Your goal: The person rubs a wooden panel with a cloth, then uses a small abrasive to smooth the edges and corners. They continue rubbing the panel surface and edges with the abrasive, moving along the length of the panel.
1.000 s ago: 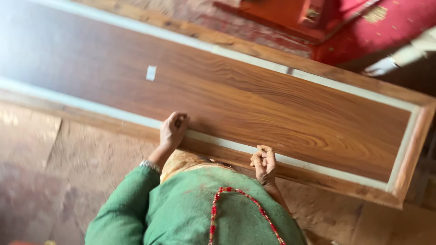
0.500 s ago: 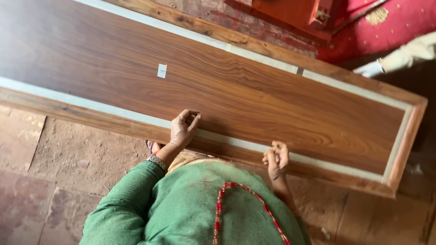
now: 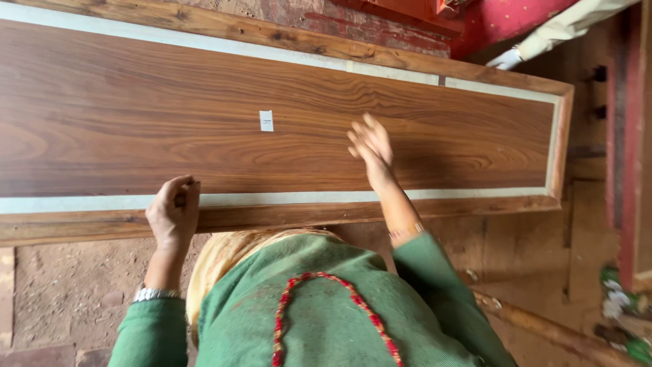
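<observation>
The wooden door panel (image 3: 204,122) lies flat across the floor (image 3: 61,299) before me. My left hand (image 3: 174,216) curls over its near edge, gripping the frame; my right hand (image 3: 370,144) hovers spread above the veneer, near a small white sticker (image 3: 266,121).

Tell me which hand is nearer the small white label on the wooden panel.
Right. The right hand hovers over the wooden panel, just right of the small white label. The left hand grips the panel's near edge, lower left of the label and farther off.
</observation>
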